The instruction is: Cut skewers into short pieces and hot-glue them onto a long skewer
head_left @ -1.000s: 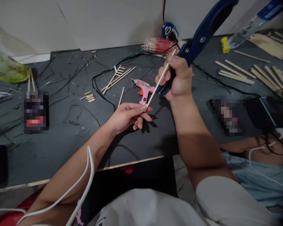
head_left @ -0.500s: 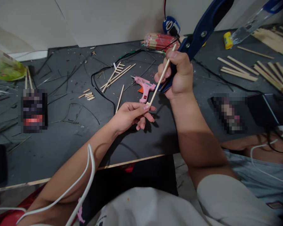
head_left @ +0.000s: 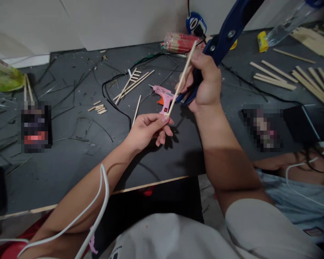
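Observation:
My left hand (head_left: pixel 148 131) is closed, pinching the lower end of a thin wooden stick (head_left: pixel 181 81) between thumb and fingers. The stick slants up and right, its upper part crossing in front of my right hand (head_left: pixel 203 79); whether they touch, I cannot tell. My right hand is wrapped round a blue hand tool (head_left: pixel 223 41) with bolts and a dark grip rising to the upper right. Its lower end is partly hidden by my fingers. Behind the stick, a pink glue gun (head_left: pixel 163 95) with an orange trigger lies on the dark table (head_left: pixel 97 165).
Joined sticks (head_left: pixel 129 86) and short cut pieces (head_left: pixel 97 108) lie left of the glue gun, near a black cable (head_left: pixel 106 95). More wooden strips (head_left: pixel 272 77) lie at right, beside a plastic bottle (head_left: pixel 286 23). Phones lie on both sides. Another person's arm (head_left: pixel 294 163) is at right.
My left hand and the stick have shifted slightly up and left, the stick's tip now higher against my right hand. My right hand keeps its grip on the blue tool, almost still.

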{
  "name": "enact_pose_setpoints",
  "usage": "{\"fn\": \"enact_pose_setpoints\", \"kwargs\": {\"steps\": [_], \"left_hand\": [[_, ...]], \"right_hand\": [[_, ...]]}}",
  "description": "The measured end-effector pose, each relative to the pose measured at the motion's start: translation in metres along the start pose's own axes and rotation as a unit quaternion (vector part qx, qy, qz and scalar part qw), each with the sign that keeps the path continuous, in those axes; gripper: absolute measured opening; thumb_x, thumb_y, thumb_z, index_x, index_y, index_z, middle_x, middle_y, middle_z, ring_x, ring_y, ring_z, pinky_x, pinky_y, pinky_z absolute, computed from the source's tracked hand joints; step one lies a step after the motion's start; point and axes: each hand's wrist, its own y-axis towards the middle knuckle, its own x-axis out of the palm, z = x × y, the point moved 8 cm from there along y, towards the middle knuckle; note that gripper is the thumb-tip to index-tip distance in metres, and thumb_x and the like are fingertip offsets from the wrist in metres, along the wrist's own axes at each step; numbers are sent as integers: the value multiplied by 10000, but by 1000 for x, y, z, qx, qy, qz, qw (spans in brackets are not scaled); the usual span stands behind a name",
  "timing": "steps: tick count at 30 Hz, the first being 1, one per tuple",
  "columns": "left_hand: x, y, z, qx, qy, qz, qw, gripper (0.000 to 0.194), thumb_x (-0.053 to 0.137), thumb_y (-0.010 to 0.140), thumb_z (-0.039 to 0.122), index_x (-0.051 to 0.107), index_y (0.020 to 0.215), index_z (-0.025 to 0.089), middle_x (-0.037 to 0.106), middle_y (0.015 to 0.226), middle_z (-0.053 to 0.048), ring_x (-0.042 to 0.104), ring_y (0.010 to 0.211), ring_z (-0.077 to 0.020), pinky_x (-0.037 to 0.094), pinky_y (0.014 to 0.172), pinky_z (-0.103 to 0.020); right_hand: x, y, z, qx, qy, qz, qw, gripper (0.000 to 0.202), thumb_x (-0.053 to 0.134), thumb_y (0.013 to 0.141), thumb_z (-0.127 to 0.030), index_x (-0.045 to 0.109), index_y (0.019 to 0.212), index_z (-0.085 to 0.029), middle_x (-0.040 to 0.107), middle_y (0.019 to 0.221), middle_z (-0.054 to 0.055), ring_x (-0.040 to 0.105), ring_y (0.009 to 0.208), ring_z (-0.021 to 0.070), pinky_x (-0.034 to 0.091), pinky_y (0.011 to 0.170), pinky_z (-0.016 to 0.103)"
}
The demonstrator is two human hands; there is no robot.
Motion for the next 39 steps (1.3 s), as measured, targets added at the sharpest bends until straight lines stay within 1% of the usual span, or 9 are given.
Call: {"fn": "enact_pose_setpoints", "kwargs": {"steps": [2, 4, 6, 9, 11, 14, 23, 31, 39], "left_hand": [[-19, 1, 14, 55, 68, 76, 993, 426, 805, 862, 551, 749, 937, 135, 766, 735, -46, 616, 460, -88, 453, 408, -208], [-43, -2, 34, 126, 156, 176, 964, 429, 747, 901, 580, 752, 949, 153, 768, 753, -50, 614, 477, -89, 466, 446, -221], [-63, -11, 57, 201, 251, 266, 909, 397, 669, 964, 562, 762, 966, 176, 762, 769, -40, 608, 506, -89, 472, 497, -228], [-77, -24, 83, 262, 374, 323, 829, 392, 587, 1021, 515, 765, 898, 187, 750, 773, -46, 616, 580, -106, 467, 574, -240], [-81, -29, 94, 277, 414, 337, 799, 408, 556, 1036, 501, 765, 881, 187, 750, 780, -54, 611, 611, -118, 457, 602, -245], [-81, -34, 101, 280, 443, 344, 779, 416, 525, 1047, 496, 773, 907, 193, 753, 798, -59, 604, 623, -130, 452, 625, -253], [-64, -32, 95, 316, 564, 293, 705, 391, 458, 1081, 383, 769, 966, 176, 690, 708, -50, 597, 630, -137, 434, 680, -268], [-59, -37, 96, 407, 628, 303, 590, 306, 489, 1063, 290, 757, 995, 160, 762, 763, -69, 676, 649, -145, 456, 641, -276], [-48, -41, 104, 372, 694, 307, 535, 326, 474, 1063, 271, 758, 949, 160, 746, 731, -83, 676, 642, -160, 382, 594, -298]], "right_hand": [[-5, 0, -4, -26, 31, 30, 999, 451, 592, 864, -749, 573, 802, -303, 535, 598, -8, 580, 576, 196, 521, 622, 403], [-7, -3, -8, -35, -65, 41, 996, 499, 546, 903, -780, 631, 922, -288, 635, 667, 19, 655, 661, 226, 522, 666, 402], [-1, -9, -15, -64, -221, 12, 973, 547, 490, 940, -791, 666, 998, -277, 727, 807, 62, 716, 814, 276, 523, 744, 422], [17, -22, -20, -104, -376, -37, 920, 479, 555, 964, -705, 707, 1095, -270, 784, 957, 101, 738, 958, 344, 514, 796, 449], [29, -29, -18, -109, -423, -63, 897, 434, 583, 969, -651, 724, 1103, -262, 793, 962, 114, 743, 942, 362, 511, 771, 452], [44, -38, -16, -110, -458, -92, 877, 407, 582, 975, -614, 737, 1084, -254, 795, 946, 130, 746, 897, 372, 509, 733, 457], [65, -56, -17, -121, -488, -135, 854, 458, 610, 969, -525, 707, 1284, -208, 784, 1220, 168, 741, 1074, 417, 557, 854, 527], [72, -66, -25, -133, -508, -129, 841, 411, 553, 1006, -448, 714, 1267, -175, 744, 1355, 159, 739, 1132, 380, 561, 934, 504], [77, -74, -29, -124, -543, -143, 818, 423, 512, 1016, -423, 679, 1297, -153, 770, 1192, 176, 756, 978, 364, 547, 830, 471]]}}
